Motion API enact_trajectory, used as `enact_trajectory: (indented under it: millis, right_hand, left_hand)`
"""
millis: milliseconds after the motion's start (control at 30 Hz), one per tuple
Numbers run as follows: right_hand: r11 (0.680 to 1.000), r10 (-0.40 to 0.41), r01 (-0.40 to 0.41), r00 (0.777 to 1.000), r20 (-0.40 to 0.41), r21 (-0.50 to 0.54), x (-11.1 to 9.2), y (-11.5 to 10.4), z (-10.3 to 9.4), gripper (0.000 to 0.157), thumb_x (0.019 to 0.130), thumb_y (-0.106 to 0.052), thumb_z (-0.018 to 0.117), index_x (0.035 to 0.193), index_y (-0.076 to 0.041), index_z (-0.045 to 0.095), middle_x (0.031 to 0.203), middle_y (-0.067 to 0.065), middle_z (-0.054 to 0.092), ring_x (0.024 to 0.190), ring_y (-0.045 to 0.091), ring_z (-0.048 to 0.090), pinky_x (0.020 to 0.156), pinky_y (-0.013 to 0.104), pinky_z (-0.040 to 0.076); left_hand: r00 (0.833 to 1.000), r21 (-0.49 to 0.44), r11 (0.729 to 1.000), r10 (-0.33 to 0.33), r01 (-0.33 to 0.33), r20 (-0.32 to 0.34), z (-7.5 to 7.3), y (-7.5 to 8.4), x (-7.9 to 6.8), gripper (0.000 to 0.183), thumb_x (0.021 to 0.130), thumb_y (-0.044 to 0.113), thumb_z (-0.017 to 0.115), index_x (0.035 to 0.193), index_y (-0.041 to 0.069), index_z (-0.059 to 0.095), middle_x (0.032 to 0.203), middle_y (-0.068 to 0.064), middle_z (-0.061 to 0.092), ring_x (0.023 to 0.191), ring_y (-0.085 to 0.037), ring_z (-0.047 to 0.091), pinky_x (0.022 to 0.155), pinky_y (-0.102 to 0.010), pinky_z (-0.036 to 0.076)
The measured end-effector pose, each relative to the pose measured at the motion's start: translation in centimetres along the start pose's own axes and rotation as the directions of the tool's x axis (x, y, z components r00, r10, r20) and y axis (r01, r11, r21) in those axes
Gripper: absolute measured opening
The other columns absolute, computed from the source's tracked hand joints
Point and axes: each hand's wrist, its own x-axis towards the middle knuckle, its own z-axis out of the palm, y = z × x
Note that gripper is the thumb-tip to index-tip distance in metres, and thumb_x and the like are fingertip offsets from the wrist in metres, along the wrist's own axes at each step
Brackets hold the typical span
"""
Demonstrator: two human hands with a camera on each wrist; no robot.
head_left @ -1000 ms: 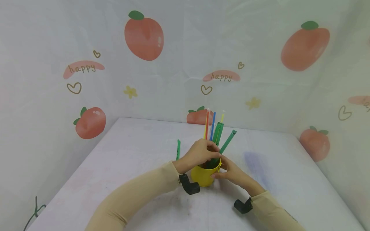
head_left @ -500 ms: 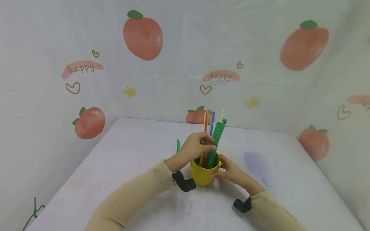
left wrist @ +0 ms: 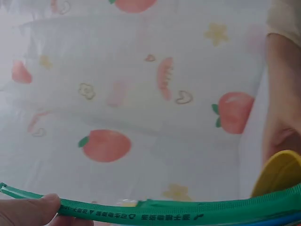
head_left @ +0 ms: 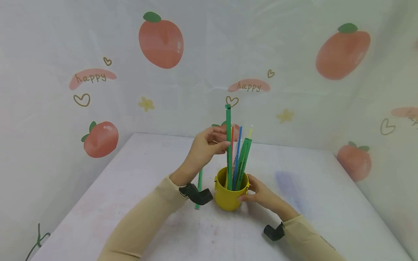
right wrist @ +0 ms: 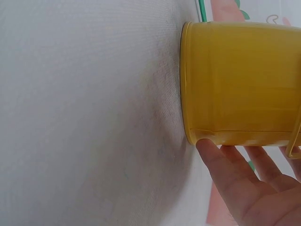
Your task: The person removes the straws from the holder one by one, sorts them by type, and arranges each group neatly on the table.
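My left hand [head_left: 205, 146] pinches a green-wrapped drinking straw [head_left: 228, 121] between thumb and fingers, partway up its length. The straw stands nearly upright, its lower end inside a yellow bucket [head_left: 227, 199]. Red, blue and yellow straws and other green-wrapped ones [head_left: 244, 156] lean in the same bucket. In the left wrist view, printed characters run along the held green wrapper [left wrist: 155, 215]. My right hand [head_left: 263, 195] holds the bucket by its right side, thumb toward the front. The right wrist view shows those fingertips [right wrist: 207, 147] against the bucket wall [right wrist: 240, 80].
Another green-wrapped straw [head_left: 200, 181] lies on the white tabletop [head_left: 156, 152] left of the bucket, partly behind my left wrist. A white curtain [head_left: 202, 43] printed with red fruit hangs behind the table. A dark cord [head_left: 39, 239] shows at the lower left.
My left hand has risen from the bucket's mouth and shifted left. The green straw in it, leaning right earlier, now stands upright and higher. My right hand stays on the bucket.
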Motion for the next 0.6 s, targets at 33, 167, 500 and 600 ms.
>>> enact_trajectory:
  millis: [33,167,500,600]
  right_hand:
    - [1.0,-0.001,0.001,1.0,-0.001,0.001,0.0,0.0,0.0,0.079,0.084,-0.023,0.077,0.147,-0.004,0.033,0.15,0.018,0.037,0.136,0.048,0.036,0.107,0.068,0.029]
    - [1.0,-0.005,0.005,1.0,-0.006,-0.005,0.0,0.1,0.1,0.081,0.083,-0.023,0.077,0.147,-0.003,0.032,0.151,0.019,0.037,0.136,0.048,0.035,0.108,0.067,0.028]
    - [1.0,-0.022,0.022,1.0,-0.003,-0.008,0.0,0.2,0.1,0.08,0.083,-0.021,0.077,0.147,-0.003,0.032,0.15,0.019,0.037,0.136,0.048,0.035,0.108,0.067,0.028]
    - [1.0,-0.026,0.026,1.0,0.002,-0.006,0.0,0.1,0.1,0.08,0.083,-0.022,0.077,0.146,-0.003,0.033,0.15,0.019,0.038,0.136,0.048,0.035,0.108,0.067,0.028]
  left_hand:
    - [1.0,-0.025,1.0,0.012,-0.012,-0.016,-0.4,0.3,0.0,0.03,0.09,0.008,0.069,0.118,0.006,0.06,0.099,-0.013,0.066,0.084,-0.025,0.068,0.078,-0.035,0.06]
    - [0.997,-0.119,0.992,0.026,-0.035,-0.078,-1.9,1.3,0.1,0.03,0.09,0.003,0.066,0.119,0.004,0.058,0.091,-0.008,0.063,0.079,-0.016,0.069,0.078,-0.039,0.059]
    - [0.984,-0.201,0.978,-0.081,0.049,-0.157,-5.2,1.4,0.4,0.031,0.091,0.005,0.066,0.121,0.009,0.058,0.09,-0.004,0.062,0.076,-0.014,0.07,0.076,-0.036,0.06]
    - [0.982,-0.188,0.979,-0.105,0.074,-0.158,-6.0,0.9,0.5,0.031,0.092,0.005,0.065,0.121,0.007,0.057,0.09,-0.004,0.061,0.076,-0.014,0.069,0.075,-0.036,0.06]
